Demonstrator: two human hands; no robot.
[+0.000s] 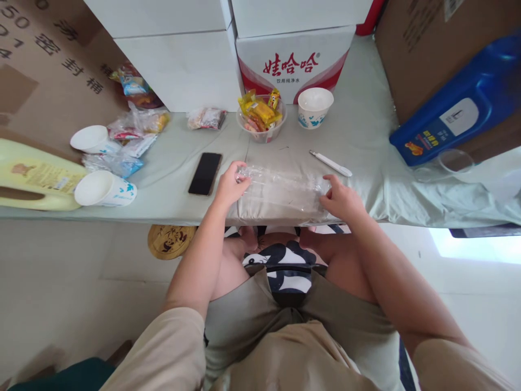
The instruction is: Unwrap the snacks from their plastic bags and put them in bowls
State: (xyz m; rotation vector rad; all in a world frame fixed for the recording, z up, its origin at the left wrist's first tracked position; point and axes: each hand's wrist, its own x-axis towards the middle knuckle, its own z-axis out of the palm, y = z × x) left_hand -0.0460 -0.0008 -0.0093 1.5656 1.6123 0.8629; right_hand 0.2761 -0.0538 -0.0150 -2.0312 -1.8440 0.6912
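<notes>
A clear plastic bag (283, 191) lies stretched out sideways near the table's front edge. At its left end, my left hand (233, 185) is closed with thumb and fingers pinching the plastic. The other end is gripped by my right hand (342, 201), its index finger and thumb on the plastic. A black phone (205, 174) rests just left of my left hand. Beyond my right hand is a white-handled craft knife (331, 164) with its metal tip pointing away to the left.
Behind are a tub of wrapped snacks (262, 120), a paper cup (315, 108) and a printed carton (293, 65). Two more cups (106, 189), snack packets (136, 122) and a yellow jug (38, 176) stand left. To the right, a blue bottle (456, 106) leans beside a clear cup (456, 162).
</notes>
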